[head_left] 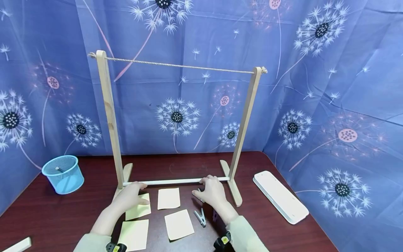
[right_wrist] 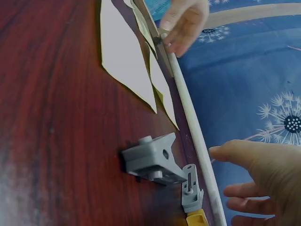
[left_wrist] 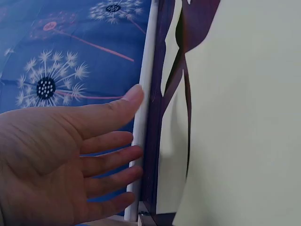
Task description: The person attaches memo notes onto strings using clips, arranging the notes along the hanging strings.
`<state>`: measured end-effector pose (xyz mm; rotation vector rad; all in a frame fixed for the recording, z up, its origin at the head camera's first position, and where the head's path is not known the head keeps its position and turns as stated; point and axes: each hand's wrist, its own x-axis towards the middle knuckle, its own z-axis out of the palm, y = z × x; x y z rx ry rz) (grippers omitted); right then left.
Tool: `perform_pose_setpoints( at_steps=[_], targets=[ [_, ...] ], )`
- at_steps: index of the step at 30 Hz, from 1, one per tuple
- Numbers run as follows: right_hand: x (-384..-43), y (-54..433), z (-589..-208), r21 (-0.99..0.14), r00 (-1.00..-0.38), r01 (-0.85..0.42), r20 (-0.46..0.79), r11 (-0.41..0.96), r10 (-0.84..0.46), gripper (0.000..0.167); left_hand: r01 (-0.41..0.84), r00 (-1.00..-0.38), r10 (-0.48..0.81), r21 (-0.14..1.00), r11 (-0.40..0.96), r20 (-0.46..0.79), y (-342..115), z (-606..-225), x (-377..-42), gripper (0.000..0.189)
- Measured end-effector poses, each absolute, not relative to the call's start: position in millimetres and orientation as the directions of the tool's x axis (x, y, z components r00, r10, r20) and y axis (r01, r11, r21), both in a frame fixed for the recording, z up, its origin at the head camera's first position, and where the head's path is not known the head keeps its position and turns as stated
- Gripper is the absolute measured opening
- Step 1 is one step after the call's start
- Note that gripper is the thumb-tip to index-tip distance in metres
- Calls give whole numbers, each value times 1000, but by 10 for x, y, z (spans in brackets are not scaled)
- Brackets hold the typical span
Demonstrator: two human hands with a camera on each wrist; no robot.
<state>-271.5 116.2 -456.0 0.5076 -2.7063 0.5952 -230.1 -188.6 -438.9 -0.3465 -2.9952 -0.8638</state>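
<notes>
A wooden frame [head_left: 110,115] stands upright on the table, with a rope [head_left: 179,65] strung between its post tops and a white rod [head_left: 173,181] low between the posts. My left hand [head_left: 130,194] is at the rod's left end, over a yellow paper square [head_left: 138,211]; its fingers [left_wrist: 113,160] are extended at the rod. Toward the rod's other end is my right hand [head_left: 214,190], thumb and fingers apart and nothing held between them. Below it lie grey clips [right_wrist: 153,160], one partly covered by the hand in the head view.
More pale yellow paper squares [head_left: 178,224] lie in front of the frame. A blue mesh cup [head_left: 64,180] stands at left, and a long white case [head_left: 280,196] lies at right. A white bar-shaped object [head_left: 18,245] is at the near left. Flowered blue cloth [head_left: 201,140] hangs behind.
</notes>
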Motion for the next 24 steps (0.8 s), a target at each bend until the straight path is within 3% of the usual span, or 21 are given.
perform_pose_setpoints(
  at_steps=[15, 24],
  targets=[
    [-2697, 1190, -4675, -351, -926, -326, 306, 878, -221, 43, 196, -977, 212, 457, 867, 17, -1964, -4435, -2249, 72],
    [-2707, 1171, -4697, -282, -917, -337, 316, 898, -245, 40, 180, -981, 196, 379, 908, -5, -1924, -4407, -2237, 74]
  ],
)
